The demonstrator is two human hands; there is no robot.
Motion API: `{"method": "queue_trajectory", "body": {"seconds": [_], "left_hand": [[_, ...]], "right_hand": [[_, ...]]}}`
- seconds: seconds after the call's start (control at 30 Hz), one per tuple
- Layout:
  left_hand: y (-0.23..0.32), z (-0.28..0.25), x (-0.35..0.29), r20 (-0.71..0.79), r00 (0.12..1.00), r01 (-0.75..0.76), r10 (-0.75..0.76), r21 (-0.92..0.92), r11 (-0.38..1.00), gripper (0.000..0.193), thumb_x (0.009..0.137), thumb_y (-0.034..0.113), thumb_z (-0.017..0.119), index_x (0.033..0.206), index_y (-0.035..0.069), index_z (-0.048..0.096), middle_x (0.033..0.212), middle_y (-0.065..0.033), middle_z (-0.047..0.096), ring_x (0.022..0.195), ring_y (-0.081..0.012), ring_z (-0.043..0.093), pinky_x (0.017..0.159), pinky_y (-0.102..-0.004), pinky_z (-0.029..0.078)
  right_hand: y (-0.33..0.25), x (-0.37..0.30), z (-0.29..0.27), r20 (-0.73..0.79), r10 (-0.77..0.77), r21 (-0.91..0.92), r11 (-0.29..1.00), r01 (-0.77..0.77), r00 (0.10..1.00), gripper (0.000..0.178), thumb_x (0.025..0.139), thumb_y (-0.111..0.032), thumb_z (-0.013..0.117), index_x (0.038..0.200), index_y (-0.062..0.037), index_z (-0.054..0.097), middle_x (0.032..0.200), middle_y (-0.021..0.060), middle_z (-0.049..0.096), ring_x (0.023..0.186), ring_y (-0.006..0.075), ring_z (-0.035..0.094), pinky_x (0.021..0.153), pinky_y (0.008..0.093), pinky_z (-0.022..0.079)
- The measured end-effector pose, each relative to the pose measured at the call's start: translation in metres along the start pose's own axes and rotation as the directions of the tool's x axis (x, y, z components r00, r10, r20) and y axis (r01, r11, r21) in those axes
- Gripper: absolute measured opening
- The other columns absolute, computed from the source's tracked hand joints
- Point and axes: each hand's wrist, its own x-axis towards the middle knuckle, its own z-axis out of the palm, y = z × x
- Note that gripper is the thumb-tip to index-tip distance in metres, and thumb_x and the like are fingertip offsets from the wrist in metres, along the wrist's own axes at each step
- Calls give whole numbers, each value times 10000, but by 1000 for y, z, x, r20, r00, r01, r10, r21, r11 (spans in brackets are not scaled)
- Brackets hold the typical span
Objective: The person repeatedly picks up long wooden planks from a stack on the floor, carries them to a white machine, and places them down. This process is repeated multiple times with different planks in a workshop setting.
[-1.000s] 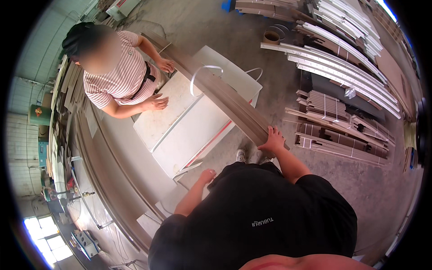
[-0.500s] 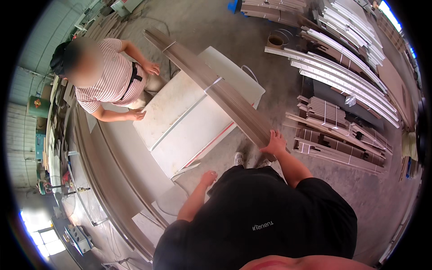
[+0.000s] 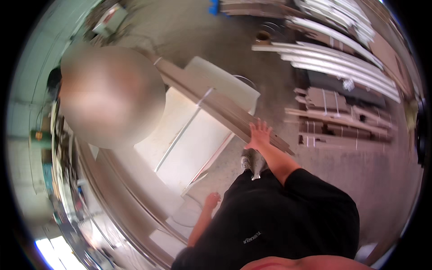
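A bundle of long brown strips lies slantwise across a large white boxy surface, its near end jutting past the edge toward me. A white band ties it round the middle. My right hand rests on top of the bundle near that end, open, with its fingers spread. Low at my left side hangs my left hand, apart from everything; its fingers are loosely bent and nothing shows in them. A co-worker, mostly blurred, is at the far left, near the bundle's far end; their hands are hidden.
Stacks of white strips and tied brown strips lie on the floor to the right. Long brown boards curve along the left. A roll of tape-like brown material stands beyond the white surface. A cable loops near my left hand.
My right hand has shifted up along the bundle from its near end, and the end now shows beyond it. The co-worker has leaned in closer. My view has moved a little.
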Motion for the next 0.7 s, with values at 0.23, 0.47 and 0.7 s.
{"method": "queue_trajectory", "body": {"seconds": [0.23, 0.47, 0.7], "left_hand": [[55, -30, -21, 266, 909, 392, -320, -291, 873, 134, 871, 154, 654, 974, 68, 663, 951, -142, 664, 886, -336, 676, 734, -445, 563], [30, -26, 10, 274, 914, 386, -299, -367, 846, 219, 914, 191, 635, 1072, 41, 660, 1038, -154, 677, 953, -324, 674, 793, -422, 560], [15, -28, 36, 220, 937, 341, -270, -420, 841, 305, 958, 229, 616, 1170, 14, 658, 1124, -167, 691, 1021, -311, 671, 852, -398, 557]], "right_hand": [[3, 12, 9, -44, -44, 82, 995, 48, 998, 1255, 533, -573, 932, 1588, -215, 354, 1700, 182, 191, 1537, 455, 216, 1180, 670, 249], [14, 13, 16, -36, -29, 91, 995, 32, 999, 1251, 513, -550, 920, 1582, -217, 363, 1655, 180, 274, 1471, 437, 307, 1146, 668, 273], [19, 11, 24, -77, -24, 90, 995, 31, 997, 1227, 508, -558, 916, 1561, -214, 387, 1634, 179, 293, 1463, 430, 308, 1163, 671, 251]]}}
